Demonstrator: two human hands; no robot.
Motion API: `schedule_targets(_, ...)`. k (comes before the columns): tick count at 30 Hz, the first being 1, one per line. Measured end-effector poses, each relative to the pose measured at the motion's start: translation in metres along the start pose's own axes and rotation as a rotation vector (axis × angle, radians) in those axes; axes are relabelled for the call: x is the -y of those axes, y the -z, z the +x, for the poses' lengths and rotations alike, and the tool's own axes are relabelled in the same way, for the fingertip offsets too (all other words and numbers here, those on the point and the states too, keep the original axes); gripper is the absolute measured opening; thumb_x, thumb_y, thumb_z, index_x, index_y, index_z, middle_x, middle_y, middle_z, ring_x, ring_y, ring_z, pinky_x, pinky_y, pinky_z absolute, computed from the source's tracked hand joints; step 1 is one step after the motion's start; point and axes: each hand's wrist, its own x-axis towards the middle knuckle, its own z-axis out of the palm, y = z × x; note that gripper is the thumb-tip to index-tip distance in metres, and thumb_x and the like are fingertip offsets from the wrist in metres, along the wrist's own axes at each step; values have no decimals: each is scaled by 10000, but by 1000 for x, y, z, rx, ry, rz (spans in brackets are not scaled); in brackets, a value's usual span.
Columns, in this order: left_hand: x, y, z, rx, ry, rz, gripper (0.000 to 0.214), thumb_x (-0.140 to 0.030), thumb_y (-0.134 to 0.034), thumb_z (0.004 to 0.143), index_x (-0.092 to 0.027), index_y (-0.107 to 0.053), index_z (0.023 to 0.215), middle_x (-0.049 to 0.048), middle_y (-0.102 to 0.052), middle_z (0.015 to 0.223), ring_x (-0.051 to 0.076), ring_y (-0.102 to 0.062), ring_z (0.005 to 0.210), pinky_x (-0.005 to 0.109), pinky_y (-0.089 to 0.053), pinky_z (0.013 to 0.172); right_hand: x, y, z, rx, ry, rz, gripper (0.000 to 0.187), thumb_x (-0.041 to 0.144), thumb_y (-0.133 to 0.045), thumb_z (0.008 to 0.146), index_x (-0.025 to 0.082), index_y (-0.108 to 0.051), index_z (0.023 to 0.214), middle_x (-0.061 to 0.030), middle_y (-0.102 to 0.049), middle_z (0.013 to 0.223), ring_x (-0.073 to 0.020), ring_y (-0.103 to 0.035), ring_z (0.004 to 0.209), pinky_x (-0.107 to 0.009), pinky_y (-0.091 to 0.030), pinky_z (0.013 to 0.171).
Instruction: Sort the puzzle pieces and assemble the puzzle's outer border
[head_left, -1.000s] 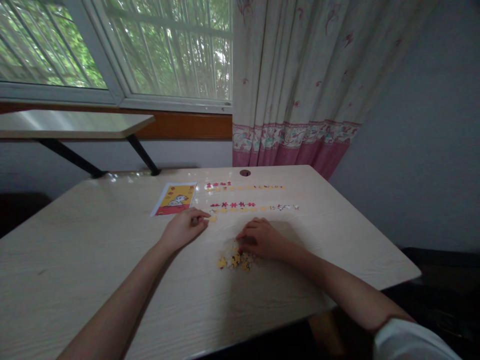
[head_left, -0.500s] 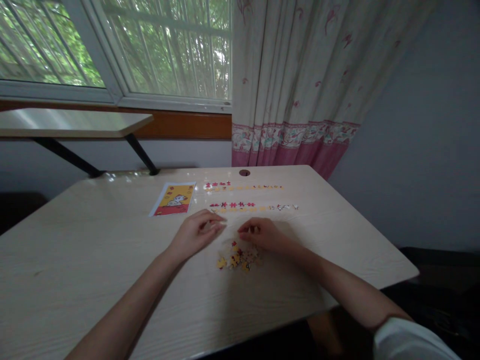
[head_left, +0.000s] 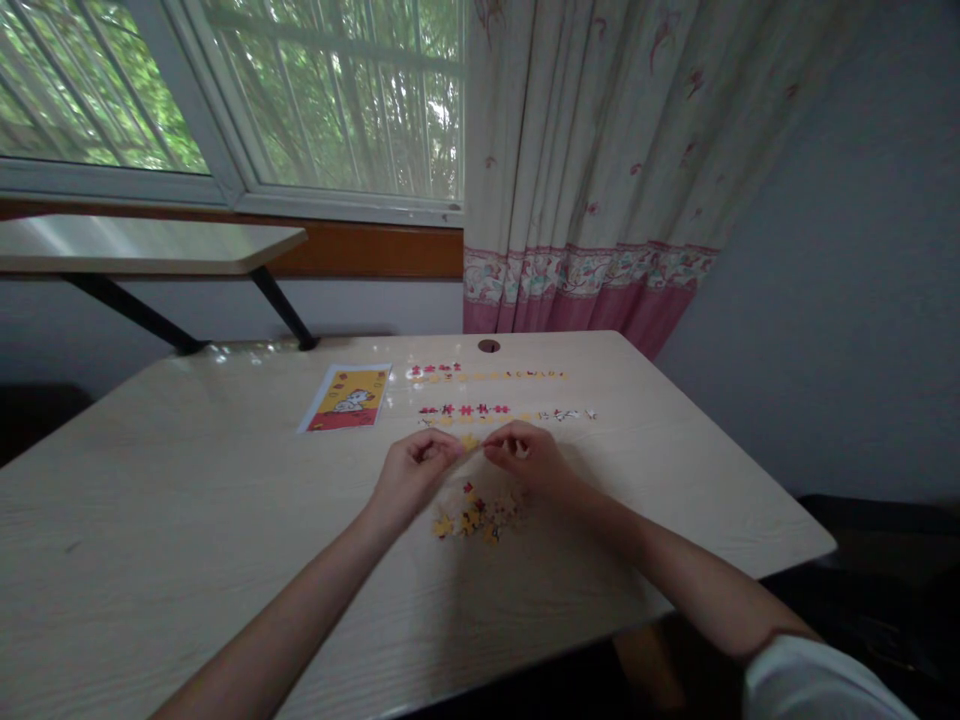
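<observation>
A yellow jigsaw puzzle piece (head_left: 469,442) is between my two hands, just above the table. My left hand (head_left: 420,462) pinches it from the left with thumb and forefinger. My right hand (head_left: 531,458) has its fingertips closed at the piece's right edge. Below the hands lies a loose heap of puzzle pieces (head_left: 474,520), yellow, red and pale. Beyond the fingers, a row of red pieces (head_left: 466,410) lies above a row of yellow and white pieces (head_left: 559,414). Farther back are shorter red pieces (head_left: 436,368) and another yellow row (head_left: 480,377).
A picture sheet (head_left: 349,398) with a white animal on yellow and red lies left of the rows. The table (head_left: 225,500) has a round cable hole (head_left: 489,346) at its back edge. A raised shelf (head_left: 150,245) stands back left, and a curtain (head_left: 585,200) hangs behind.
My left hand has moved right, closer to my right hand, which shifted slightly up. The yellow piece now shows between their fingertips. The heap and rows look the same.
</observation>
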Motion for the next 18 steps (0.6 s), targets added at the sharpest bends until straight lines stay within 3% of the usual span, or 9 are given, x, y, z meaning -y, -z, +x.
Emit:
schedule_targets(3,-2,-6,-2,-30,134,-169,211,-371,-667,647,-169,-608,658,-33,-525,510,104,-451,477,220,-313,438,1,-1,-2,-85,128,-98,107,289,-626,773,192,-657,804,-24,-663,760,-116,-569,690,-239,-436,633)
schedule_targets(8,-5,-10,-6,37,196,-250,216,-377,-672,658,-171,-609,676,-41,-503,479,86,-408,434,205,-261,402,0,-3,-3,-157,247,-208,127,315,-589,809,207,-646,771,-22,-672,756,-129,-590,726,-277,-433,716)
schedule_targets(13,4,-9,-4,104,157,-220,262,-414,-671,661,-162,-637,724,11,-617,621,112,-507,523,215,-356,463,-4,1,-2,-139,289,-290,152,324,-544,842,216,-644,804,-26,-675,784,-142,-594,762,-295,-412,755)
schedule_targets(18,9,-1,-2,177,10,78,292,-429,-574,764,-151,-653,810,39,-647,693,141,-552,591,245,-409,538,-7,23,1,-359,319,-344,180,316,-521,857,214,-652,788,-31,-670,770,-150,-587,753,-299,-407,744)
